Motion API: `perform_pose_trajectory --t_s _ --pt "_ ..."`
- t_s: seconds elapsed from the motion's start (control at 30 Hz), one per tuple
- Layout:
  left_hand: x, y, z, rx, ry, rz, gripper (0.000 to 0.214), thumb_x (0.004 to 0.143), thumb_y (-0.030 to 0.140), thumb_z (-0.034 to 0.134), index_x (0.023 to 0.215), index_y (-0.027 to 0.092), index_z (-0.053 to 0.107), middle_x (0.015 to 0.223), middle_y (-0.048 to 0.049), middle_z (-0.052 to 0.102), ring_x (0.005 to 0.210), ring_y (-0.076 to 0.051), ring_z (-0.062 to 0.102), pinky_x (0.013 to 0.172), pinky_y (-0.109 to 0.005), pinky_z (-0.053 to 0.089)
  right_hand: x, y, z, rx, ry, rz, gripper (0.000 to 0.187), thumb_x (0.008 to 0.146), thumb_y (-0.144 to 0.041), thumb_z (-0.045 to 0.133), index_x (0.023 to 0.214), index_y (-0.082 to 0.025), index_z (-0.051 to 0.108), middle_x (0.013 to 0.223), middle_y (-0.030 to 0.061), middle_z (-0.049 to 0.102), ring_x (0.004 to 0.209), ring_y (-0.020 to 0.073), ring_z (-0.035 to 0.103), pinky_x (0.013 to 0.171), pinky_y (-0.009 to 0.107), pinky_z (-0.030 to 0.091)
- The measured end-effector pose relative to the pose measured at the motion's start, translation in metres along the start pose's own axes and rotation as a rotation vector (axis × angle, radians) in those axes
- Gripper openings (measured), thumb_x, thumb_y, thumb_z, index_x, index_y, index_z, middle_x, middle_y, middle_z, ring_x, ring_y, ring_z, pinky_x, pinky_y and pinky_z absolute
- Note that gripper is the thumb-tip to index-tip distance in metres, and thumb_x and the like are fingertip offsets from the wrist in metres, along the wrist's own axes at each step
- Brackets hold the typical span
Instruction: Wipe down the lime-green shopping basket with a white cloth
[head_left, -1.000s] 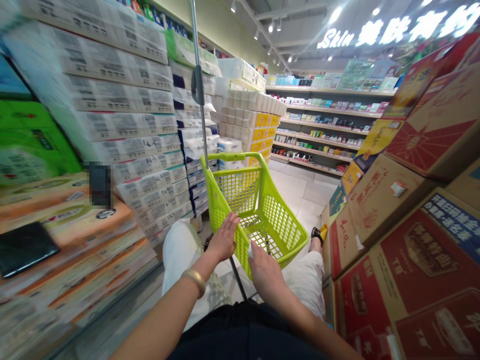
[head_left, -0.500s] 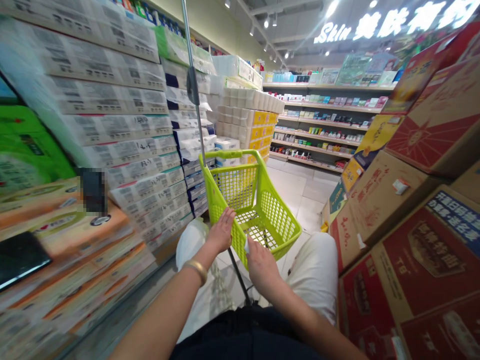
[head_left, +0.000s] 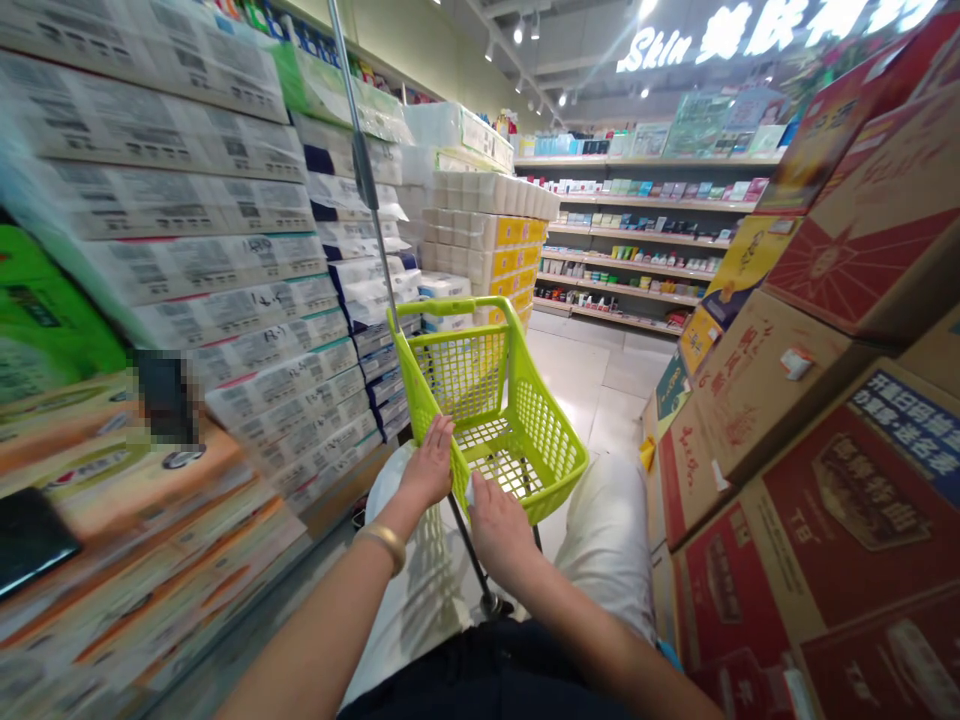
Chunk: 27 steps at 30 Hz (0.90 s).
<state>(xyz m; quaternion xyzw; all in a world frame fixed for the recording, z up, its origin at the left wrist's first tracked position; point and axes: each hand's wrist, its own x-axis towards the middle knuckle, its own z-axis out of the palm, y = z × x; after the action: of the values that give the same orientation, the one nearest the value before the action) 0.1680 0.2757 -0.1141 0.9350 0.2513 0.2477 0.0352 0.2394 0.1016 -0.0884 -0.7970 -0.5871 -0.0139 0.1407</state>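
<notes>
A lime-green plastic shopping basket cart [head_left: 525, 430] rolls ahead of me in a store aisle, and nothing shows inside it. My left hand [head_left: 427, 465] rests on its near left rim, fingers curled over the edge. My right hand [head_left: 495, 525] grips the near edge, with a small white thing at the thumb. A gold bangle [head_left: 384, 542] circles my left wrist. A thin metal pole [head_left: 367, 190] rises from the cart's left side.
Tall stacks of wrapped tissue packs [head_left: 210, 260] line the left side. Red and brown cardboard cartons [head_left: 825, 420] crowd the right. Tiled floor [head_left: 592, 370] runs ahead toward shelves of small goods [head_left: 637, 250] at the back.
The cart and both hands have shifted left and slightly nearer in view as I walk forward. My legs have swapped stride. Both hands keep the same hold on the rim.
</notes>
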Motion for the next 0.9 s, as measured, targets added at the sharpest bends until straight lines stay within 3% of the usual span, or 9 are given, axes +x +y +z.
perform_pose_trajectory --t_s 0.27,0.4,0.57,0.8,0.9 --pt "-0.004 -0.007 -0.001 -0.01 0.029 0.034 0.074 0.07 0.001 0.047 0.141 0.012 0.028 0.152 -0.0168 0.034 0.148 -0.027 0.015 0.118 -0.048 0.03 -0.016 0.006 0.007 -0.04 0.07 -0.092 0.047 0.093 -0.014 0.044 0.139 -0.01 0.043 0.12 0.0196 0.061 0.106 0.0246 0.061 0.096 0.041 0.048" --pt "-0.006 -0.003 0.005 -0.02 0.055 0.011 0.072 0.073 0.003 0.046 0.141 0.01 0.024 0.151 -0.02 0.032 0.148 -0.031 0.015 0.117 -0.051 0.03 0.01 -0.009 -0.002 -0.032 -0.041 -0.036 0.048 0.092 -0.012 0.039 0.14 -0.004 0.04 0.117 0.0225 0.061 0.101 0.0263 0.064 0.087 0.039 0.052" --pt "-0.006 -0.005 0.006 -0.045 0.084 0.032 0.076 0.073 0.002 0.046 0.143 0.012 0.019 0.152 -0.0202 0.03 0.148 -0.031 0.012 0.117 -0.054 0.029 0.038 -0.023 -0.019 0.012 -0.112 0.008 0.048 0.096 -0.017 0.034 0.143 -0.005 0.036 0.117 0.0222 0.062 0.099 0.0268 0.066 0.082 0.038 0.053" --pt "-0.008 -0.003 0.008 -0.055 0.083 0.018 0.073 0.071 0.0 0.045 0.139 0.012 0.025 0.151 -0.0185 0.031 0.148 -0.029 0.012 0.119 -0.051 0.028 -0.008 -0.006 -0.012 0.004 -0.113 -0.007 0.051 0.095 -0.019 0.038 0.144 -0.007 0.034 0.127 0.0222 0.058 0.11 0.0268 0.061 0.096 0.042 0.047" --pt "-0.008 0.001 0.011 -0.073 0.1 -0.006 0.073 0.072 0.0 0.045 0.14 0.012 0.023 0.151 -0.0201 0.031 0.148 -0.03 0.011 0.119 -0.053 0.027 0.001 -0.009 -0.013 0.051 -0.132 0.009 0.05 0.095 -0.019 0.037 0.144 -0.008 0.034 0.128 0.0225 0.057 0.111 0.0259 0.06 0.095 0.04 0.048"
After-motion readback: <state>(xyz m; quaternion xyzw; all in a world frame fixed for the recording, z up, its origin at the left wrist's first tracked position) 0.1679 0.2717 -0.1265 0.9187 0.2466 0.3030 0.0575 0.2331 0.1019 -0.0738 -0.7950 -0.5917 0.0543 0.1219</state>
